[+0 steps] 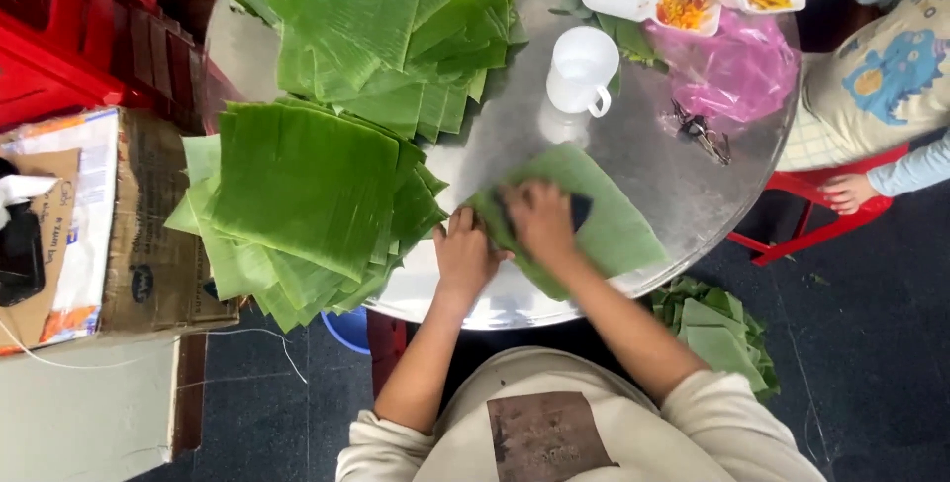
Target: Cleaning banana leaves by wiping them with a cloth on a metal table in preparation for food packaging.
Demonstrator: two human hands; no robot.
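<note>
Both forearms are bare from wrist to elbow. The cream, off-white sleeves are pushed up and bunched in soft rolls at the elbows, well back from the left hand (pixel 463 254) and the right hand (pixel 539 222). The torso wears the same pale fabric, loose and lightly creased. On the chest sits a dull brown rectangular patch with a worn, mottled surface and darker edges. No rings, watch or bracelet show on the wrists or fingers.

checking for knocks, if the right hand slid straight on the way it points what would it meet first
Probably the white cup. The right hand lies flat on a banana leaf piece, fingers pointing up-table; bare metal table lies between.
</note>
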